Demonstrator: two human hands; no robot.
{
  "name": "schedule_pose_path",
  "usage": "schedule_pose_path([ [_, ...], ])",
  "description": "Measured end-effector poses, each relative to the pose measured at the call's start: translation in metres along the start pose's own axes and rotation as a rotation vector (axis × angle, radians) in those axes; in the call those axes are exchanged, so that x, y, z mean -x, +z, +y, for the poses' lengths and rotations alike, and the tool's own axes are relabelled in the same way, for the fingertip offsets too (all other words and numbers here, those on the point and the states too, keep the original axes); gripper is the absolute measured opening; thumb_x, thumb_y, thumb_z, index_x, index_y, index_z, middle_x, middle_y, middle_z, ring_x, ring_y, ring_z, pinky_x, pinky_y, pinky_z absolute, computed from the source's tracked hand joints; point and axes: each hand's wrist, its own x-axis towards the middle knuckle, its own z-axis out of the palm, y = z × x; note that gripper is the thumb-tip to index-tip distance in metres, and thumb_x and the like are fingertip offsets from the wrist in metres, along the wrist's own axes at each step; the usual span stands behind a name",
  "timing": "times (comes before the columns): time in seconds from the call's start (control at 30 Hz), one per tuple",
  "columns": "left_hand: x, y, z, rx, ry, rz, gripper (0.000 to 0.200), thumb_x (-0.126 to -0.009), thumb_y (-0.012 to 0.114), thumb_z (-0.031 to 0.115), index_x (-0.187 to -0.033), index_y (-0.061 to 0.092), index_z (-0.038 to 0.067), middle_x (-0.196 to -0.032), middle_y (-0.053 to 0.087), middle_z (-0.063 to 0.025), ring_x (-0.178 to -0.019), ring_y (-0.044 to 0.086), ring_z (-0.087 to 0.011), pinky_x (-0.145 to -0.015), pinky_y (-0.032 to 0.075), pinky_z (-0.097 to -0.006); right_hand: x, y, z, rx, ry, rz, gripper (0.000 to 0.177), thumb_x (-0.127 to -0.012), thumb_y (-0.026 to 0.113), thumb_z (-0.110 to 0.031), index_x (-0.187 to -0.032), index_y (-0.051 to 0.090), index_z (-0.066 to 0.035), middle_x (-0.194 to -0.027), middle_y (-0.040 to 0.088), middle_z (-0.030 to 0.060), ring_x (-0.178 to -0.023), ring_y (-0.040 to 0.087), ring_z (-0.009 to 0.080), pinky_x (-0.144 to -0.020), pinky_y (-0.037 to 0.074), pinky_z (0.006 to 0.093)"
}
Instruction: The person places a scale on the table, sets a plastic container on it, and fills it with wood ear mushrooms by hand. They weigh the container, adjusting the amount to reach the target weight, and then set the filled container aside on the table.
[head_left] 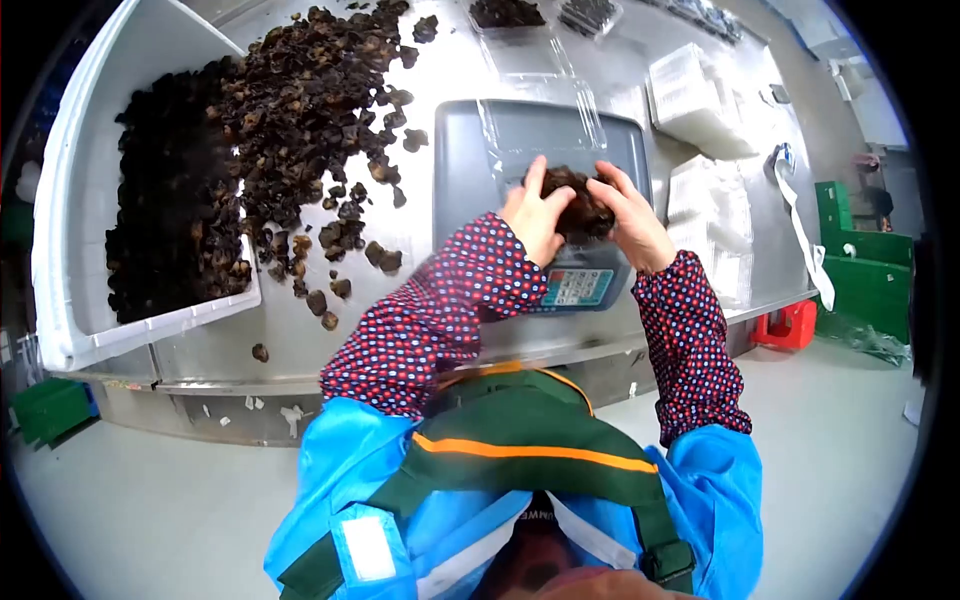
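My left hand (533,212) and my right hand (632,222) are closed from both sides around a clump of dark brown dried mushrooms (580,208). They hold it over a grey scale (462,170) with a keypad (580,287) at its near edge. Beneath the clump, a clear plastic box lies on the scale, mostly hidden by my hands; its open lid (540,115) extends toward the far side. Left of the scale, a large heap of the same mushrooms (310,90) spreads over the metal table (400,300).
A white bin (85,250) with darker mushrooms (170,190) stands at the left. Stacks of plastic boxes (700,100) are right of the scale. Filled boxes (505,13) sit at the far edge. A white strip (800,225) hangs over the right edge, near green crates (865,265).
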Motion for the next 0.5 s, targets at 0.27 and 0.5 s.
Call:
schedule_pose_path([
  [0.27, 0.096, -0.056, -0.074, 0.126, -0.391, 0.565, 0.032, -0.077, 0.061, 0.014, -0.108, 0.057, 0.008, -0.113, 0.054, -0.0129, -0.103, 0.051, -0.0279, -0.081, 0.045, -0.0372, 0.024, -0.112, 0.022, 0.383, -0.523, 0.286, 0.028, -0.085, 0.055, -0.012, -0.111, 0.055, -0.003, -0.111, 0.055, 0.0082, -0.098, 0.053, 0.0153, -0.082, 0.044, 0.0275],
  [0.5, 0.209, 0.022, -0.212, -0.376, -0.637, 0.366, 0.085, -0.060, 0.076, 0.043, -0.131, 0.037, 0.016, -0.131, 0.028, -0.0299, -0.117, 0.033, -0.0451, -0.096, 0.034, -0.0484, 0.033, -0.135, 0.046, -0.096, -0.294, 0.478, 0.025, -0.087, 0.053, -0.012, -0.109, 0.054, -0.001, -0.107, 0.058, 0.0079, -0.094, 0.055, 0.0164, -0.079, 0.044, 0.0292],
])
